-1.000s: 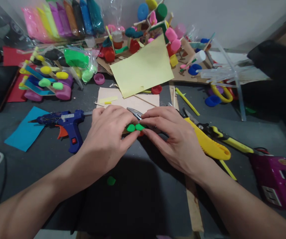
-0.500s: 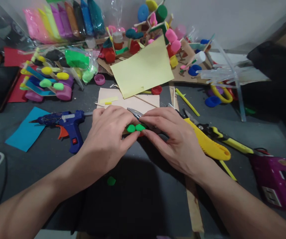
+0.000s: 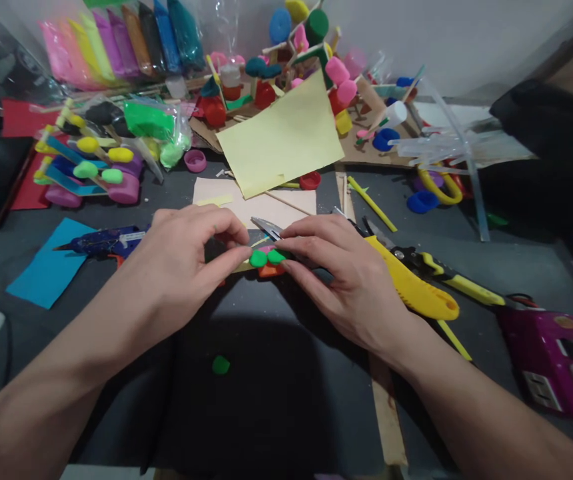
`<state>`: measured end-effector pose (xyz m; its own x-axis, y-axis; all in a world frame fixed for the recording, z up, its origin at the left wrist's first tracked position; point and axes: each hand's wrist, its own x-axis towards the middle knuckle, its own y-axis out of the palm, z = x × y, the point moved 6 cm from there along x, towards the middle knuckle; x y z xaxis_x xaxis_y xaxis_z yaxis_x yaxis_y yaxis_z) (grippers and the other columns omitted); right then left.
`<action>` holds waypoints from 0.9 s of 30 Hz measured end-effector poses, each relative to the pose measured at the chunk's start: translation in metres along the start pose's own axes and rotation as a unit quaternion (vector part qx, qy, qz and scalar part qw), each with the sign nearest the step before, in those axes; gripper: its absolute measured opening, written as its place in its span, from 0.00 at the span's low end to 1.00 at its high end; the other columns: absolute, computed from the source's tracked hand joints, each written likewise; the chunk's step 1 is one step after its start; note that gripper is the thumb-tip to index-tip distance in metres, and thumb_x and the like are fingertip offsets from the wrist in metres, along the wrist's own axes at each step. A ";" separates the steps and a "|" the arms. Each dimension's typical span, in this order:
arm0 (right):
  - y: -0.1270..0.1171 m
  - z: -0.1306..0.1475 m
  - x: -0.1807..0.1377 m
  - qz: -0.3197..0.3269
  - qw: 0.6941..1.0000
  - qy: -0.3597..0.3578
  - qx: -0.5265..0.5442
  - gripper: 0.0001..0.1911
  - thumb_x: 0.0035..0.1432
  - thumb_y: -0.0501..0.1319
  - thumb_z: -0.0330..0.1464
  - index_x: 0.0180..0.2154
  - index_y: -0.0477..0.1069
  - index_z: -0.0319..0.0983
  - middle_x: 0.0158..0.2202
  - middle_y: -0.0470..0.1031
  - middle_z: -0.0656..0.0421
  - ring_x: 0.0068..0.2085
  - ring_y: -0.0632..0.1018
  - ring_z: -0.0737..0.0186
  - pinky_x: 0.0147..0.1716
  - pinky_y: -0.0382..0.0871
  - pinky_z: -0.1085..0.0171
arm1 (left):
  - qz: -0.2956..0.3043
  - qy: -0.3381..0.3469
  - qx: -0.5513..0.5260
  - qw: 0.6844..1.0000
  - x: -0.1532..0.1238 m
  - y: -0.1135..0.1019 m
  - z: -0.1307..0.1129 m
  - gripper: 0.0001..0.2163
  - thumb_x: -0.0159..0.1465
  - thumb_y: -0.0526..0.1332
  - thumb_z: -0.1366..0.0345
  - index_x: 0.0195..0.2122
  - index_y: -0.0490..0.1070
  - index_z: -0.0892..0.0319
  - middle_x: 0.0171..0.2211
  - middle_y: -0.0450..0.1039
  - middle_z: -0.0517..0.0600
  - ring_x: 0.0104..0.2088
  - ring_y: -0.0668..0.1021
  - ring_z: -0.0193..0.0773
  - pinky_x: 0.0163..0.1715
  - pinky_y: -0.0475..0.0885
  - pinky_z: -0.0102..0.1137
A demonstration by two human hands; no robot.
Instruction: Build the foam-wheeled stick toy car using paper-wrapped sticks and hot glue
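Two small green clay balls (image 3: 265, 257) sit side by side on a wooden stick, over an orange piece (image 3: 270, 270), at the middle of the dark mat. My left hand (image 3: 176, 263) pinches the left ball with thumb and forefinger. My right hand (image 3: 346, 273) presses its fingertips on the right ball, fingers curled close together. Metal cutter jaws (image 3: 266, 227) poke out just behind the balls.
A loose green clay blob (image 3: 220, 365) lies near me. A blue glue gun (image 3: 101, 241) sits at left on blue paper (image 3: 41, 263). Yellow-handled tools (image 3: 416, 287) lie at right, a purple box (image 3: 556, 360) beyond. Yellow paper (image 3: 281, 137), clay packs (image 3: 116, 40) and stick models (image 3: 86, 167) crowd the back.
My left hand has shifted left and opened out a little, now covering part of the glue gun. The orange piece under the balls shows more. My right hand stays put.
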<state>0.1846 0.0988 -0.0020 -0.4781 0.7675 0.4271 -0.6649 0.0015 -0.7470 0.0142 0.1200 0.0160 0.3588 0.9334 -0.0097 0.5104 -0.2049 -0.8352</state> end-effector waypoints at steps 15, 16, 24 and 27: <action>0.002 0.000 0.000 0.005 1.000 0.000 -0.001 0.07 0.68 0.62 0.27 0.45 0.78 0.37 0.45 0.81 0.49 0.48 0.78 0.52 0.50 0.73 0.51 | 0.019 -0.004 -0.001 1.000 0.003 0.006 0.003 0.08 0.68 0.60 0.63 0.31 0.75 0.54 0.32 0.77 0.45 0.35 0.76 0.43 0.44 0.64 0.41; 0.002 0.000 0.000 0.005 1.000 -0.002 -0.002 0.07 0.67 0.62 0.27 0.45 0.78 0.37 0.45 0.81 0.49 0.48 0.78 0.52 0.50 0.73 0.51 | 0.018 -0.004 -0.002 1.000 0.003 0.005 0.003 0.08 0.68 0.60 0.63 0.31 0.75 0.54 0.32 0.77 0.45 0.35 0.76 0.43 0.44 0.64 0.41; -0.002 -0.001 -0.001 -0.009 1.000 0.005 0.010 0.07 0.68 0.62 0.29 0.46 0.77 0.40 0.46 0.80 0.50 0.48 0.79 0.51 0.50 0.74 0.50 | 0.006 0.001 -0.009 1.000 0.002 0.002 0.000 0.07 0.68 0.59 0.63 0.33 0.74 0.53 0.35 0.79 0.45 0.36 0.77 0.42 0.44 0.64 0.40; -0.001 -0.001 0.000 -0.006 1.000 0.001 0.006 0.07 0.67 0.62 0.28 0.46 0.77 0.39 0.46 0.80 0.50 0.48 0.79 0.51 0.49 0.74 0.50 | -0.001 0.008 -0.006 1.000 0.002 0.003 -0.002 0.06 0.68 0.60 0.63 0.34 0.74 0.52 0.36 0.79 0.45 0.38 0.77 0.43 0.44 0.64 0.40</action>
<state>0.1861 0.0989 -0.0014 -0.4695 0.7685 0.4347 -0.6772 0.0025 -0.7358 0.0177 0.1203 0.0141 0.3700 0.9290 0.0010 0.5206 -0.2065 -0.8285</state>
